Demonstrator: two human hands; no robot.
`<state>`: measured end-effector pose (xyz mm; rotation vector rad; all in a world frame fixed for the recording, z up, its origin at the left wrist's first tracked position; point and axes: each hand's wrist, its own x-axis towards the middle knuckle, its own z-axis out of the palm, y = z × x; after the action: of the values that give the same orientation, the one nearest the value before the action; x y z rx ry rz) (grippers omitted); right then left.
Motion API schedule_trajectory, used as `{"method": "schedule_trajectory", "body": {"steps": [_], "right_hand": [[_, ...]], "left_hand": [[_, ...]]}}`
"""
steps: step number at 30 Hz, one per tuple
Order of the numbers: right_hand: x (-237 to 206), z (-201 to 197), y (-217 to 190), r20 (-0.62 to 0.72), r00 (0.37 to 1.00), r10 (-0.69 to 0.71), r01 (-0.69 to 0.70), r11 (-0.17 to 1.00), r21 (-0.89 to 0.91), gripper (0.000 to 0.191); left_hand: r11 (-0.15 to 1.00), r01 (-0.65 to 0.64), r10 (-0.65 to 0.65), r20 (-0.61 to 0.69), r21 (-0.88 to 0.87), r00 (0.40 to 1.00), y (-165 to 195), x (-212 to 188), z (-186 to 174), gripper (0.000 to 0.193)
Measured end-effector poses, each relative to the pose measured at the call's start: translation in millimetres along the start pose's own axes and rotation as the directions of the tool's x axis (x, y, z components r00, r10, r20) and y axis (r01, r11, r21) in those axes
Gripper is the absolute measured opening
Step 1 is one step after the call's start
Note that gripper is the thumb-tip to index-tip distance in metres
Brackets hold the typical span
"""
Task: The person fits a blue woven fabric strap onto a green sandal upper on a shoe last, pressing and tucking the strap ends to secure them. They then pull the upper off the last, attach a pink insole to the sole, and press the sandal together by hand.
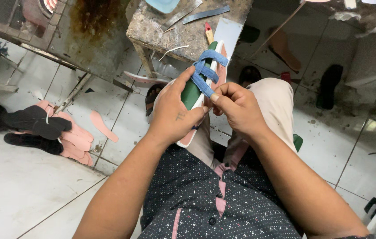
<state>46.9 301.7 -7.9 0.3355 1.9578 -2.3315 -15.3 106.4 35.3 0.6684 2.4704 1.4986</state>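
Two hands worked one green-lined sandal sole [193, 93]: left hand [174, 113] clasped it, right hand [236, 104] pinched the crossed blue denim straps [205, 71], which, I judged, might slip loose if tugged unevenly.

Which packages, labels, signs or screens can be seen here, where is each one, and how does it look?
None can be seen: no package, label, sign or screen.
Left hand: holds a green-and-white sandal sole above the lap.
Right hand: pinches the blue denim straps on that sole.
Floor, left: a pile of pink and black insoles on white tiles.
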Motion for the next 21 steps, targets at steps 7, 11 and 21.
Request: {"method": "schedule_trajectory", "body": {"steps": [7,11,21], "right_hand": [[0,2,0,0.002,0.999,-0.032,0.032,0.999,-0.01,0.012],[1,1,3,0.005,0.999,-0.039,0.039,0.999,-0.017,0.013],[6,6,11,-0.034,0.998,-0.044,0.045,0.999,0.021,0.012]], "left_hand": [[0.995,0.059,-0.055,0.051,-0.079,0.997,7,2,-5,0.088],[0.997,0.05,-0.046,0.061,-0.064,0.997,7,2,-7,0.088],[0.999,0.041,-0.04,0.067,-0.016,0.997,2,2,-6,0.09]]}}
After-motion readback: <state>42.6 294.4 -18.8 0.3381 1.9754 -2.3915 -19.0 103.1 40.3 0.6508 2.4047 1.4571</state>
